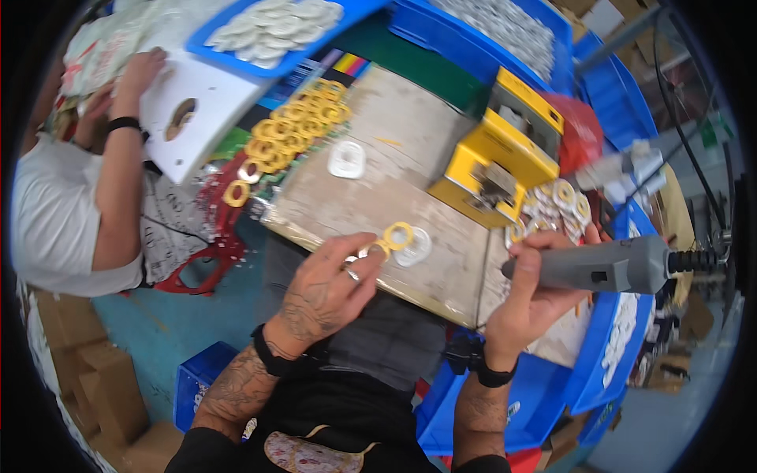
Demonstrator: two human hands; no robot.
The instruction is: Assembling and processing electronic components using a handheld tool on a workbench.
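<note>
My left hand (331, 284) is closed at the near edge of the worktable, pinching a yellow ring (380, 249) between thumb and fingers. A second yellow ring (398, 236) touches it, partly over a white round plastic part (415, 247) on the table. My right hand (532, 296) is wrapped around a thick grey cylindrical hand tool (591, 266) with a ribbed cable sleeve at its right end. Its narrower end points left, toward the rings. Further back lies another white plastic part (347, 160).
Rows of yellow rings (296, 122) lie along the table's left side. A yellow metal fixture (505, 150) stands at right, beside a pile of white-and-yellow rings (556, 206). Blue bins (441, 31) of white parts surround the table. A co-worker (79, 205) sits at left.
</note>
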